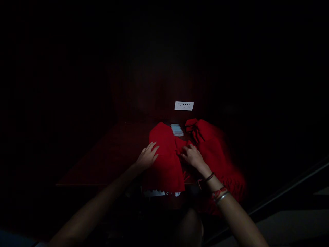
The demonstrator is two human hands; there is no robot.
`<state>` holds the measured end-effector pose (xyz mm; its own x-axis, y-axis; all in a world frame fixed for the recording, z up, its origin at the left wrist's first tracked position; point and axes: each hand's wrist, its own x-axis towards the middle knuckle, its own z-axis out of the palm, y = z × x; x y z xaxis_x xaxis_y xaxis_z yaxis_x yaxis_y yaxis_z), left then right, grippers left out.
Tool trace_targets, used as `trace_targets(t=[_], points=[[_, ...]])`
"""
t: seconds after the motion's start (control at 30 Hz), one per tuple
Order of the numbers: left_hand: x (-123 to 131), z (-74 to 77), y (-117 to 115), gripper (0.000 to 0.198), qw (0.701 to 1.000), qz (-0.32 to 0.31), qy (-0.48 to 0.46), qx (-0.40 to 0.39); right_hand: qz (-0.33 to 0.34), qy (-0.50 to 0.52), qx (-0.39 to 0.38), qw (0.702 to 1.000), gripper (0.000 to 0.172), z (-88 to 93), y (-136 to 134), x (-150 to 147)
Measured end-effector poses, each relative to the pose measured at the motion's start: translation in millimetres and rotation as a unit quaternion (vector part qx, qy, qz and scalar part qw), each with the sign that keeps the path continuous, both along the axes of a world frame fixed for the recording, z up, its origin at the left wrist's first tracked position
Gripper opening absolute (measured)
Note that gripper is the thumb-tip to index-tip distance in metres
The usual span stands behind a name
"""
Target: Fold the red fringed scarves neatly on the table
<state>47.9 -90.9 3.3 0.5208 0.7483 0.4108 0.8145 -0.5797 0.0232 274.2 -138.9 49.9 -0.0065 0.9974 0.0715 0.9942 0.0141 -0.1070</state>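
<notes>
A red fringed scarf (167, 171) lies over the dark table and hangs past its front edge. Flat on its left side, my left hand (147, 157) rests with the fingers apart, a ring on one of them. My right hand (194, 157) has bent fingers closed on a bunched part of the scarf near the middle. More red fringed cloth (216, 147) is heaped to the right and hangs down; whether it is the same piece I cannot tell. Dark and red bands and a silvery bangle (222, 198) circle my right wrist.
A blurred light-blue flat item (177, 129) lies at the back of the dark reddish table (102, 154). Above it, a white power socket (184, 106) is set in the wall. Something white (154, 193) shows below the scarf's fringe. Surroundings are very dark.
</notes>
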Motion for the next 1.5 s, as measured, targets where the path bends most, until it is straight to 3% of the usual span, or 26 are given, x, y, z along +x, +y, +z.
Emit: trace_targets(t=[0.07, 0.13, 0.2, 0.3, 0.37, 0.47, 0.57, 0.67, 0.73, 0.8, 0.83, 0.9, 0.97, 1.03, 1.1, 1.2, 1.27, 1.37, 1.5], points=[[-1, -0.1, 20, 0.047, 0.998, -0.016, -0.012, -0.053, -0.068, -0.028, -0.025, 0.997, 0.061, 1.8, 9, 11], [-3, -3.2, 35, 0.052, 0.991, -0.029, -0.005, -0.128, -0.092, -0.025, -0.103, 0.990, 0.068, -1.2, 15, 25], [-5, -7.6, 42, 0.052, 0.983, -0.025, 0.007, -0.184, -0.083, -0.010, -0.152, 0.985, 0.050, -5.6, 16, 39], [-3, -8.2, 46, 0.051, 0.978, -0.004, 0.003, -0.209, -0.062, -0.007, -0.130, 0.990, 0.026, -2.5, 18, 51], [3, 0.6, 46, 0.054, 0.973, 0.001, -0.030, -0.228, -0.046, 0.004, -0.073, 0.996, 0.023, 13.8, 27, 50], [16, 28.2, 50, 0.070, 0.966, -0.055, -0.152, -0.202, 0.044, 0.109, 0.072, 0.990, 0.024, 59.0, 52, 27], [26, 60.7, 61, 0.087, 0.933, -0.154, -0.297, -0.135, 0.184, 0.287, 0.171, 0.924, 0.026, 105.7, 80, -13], [21, 82.3, 76, 0.065, 0.881, -0.178, -0.420, -0.123, 0.247, 0.333, 0.195, 0.889, 0.027, 121.9, 96, -44], [7, 87.3, 85, 0.047, 0.865, -0.151, -0.462, -0.122, 0.236, 0.333, 0.181, 0.895, 0.036, 108.2, 99, -52], [-13, 86.7, 92, 0.040, 0.867, -0.111, -0.475, -0.106, 0.215, 0.345, 0.114, 0.906, 0.060, 78.9, 97, -54], [-23, 85.1, 94, 0.041, 0.870, -0.085, -0.476, -0.091, 0.210, 0.348, 0.059, 0.912, 0.073, 61.2, 95, -53], [-40, 81.2, 98, 0.052, 0.884, -0.007, -0.463, -0.060, 0.202, 0.311, -0.034, 0.928, 0.085, 26.1, 91, -53], [-53, 77.6, 102, 0.065, 0.902, 0.085, -0.423, -0.033, 0.193, 0.197, -0.078, 0.958, 0.077, -1.7, 87, -53], [-59, 75.4, 108, 0.069, 0.919, 0.141, -0.368, -0.016, 0.198, 0.094, -0.084, 0.972, 0.055, -18.4, 85, -51], [-59, 75.2, 118, 0.067, 0.933, 0.138, -0.333, 0.004, 0.217, 0.061, -0.083, 0.971, 0.040, -24.5, 86, -48], [-47, 79.0, 135, 0.058, 0.938, 0.065, -0.341, 0.007, 0.214, 0.151, -0.083, 0.961, 0.048, -20.5, 91, -43], [-33, 82.8, 143, 0.049, 0.921, -0.007, -0.387, -0.045, 0.171, 0.296, -0.042, 0.939, 0.065, -12.8, 98, -44], [-12, 85.9, 146, 0.044, 0.876, -0.110, -0.438, -0.167, 0.113, 0.532, 0.013, 0.839, 0.075, 3.1, 111, -53], [3, 84.1, 140, 0.041, 0.865, -0.191, -0.390, -0.251, 0.063, 0.725, -0.002, 0.686, 0.043, 25.8, 134, -66]])
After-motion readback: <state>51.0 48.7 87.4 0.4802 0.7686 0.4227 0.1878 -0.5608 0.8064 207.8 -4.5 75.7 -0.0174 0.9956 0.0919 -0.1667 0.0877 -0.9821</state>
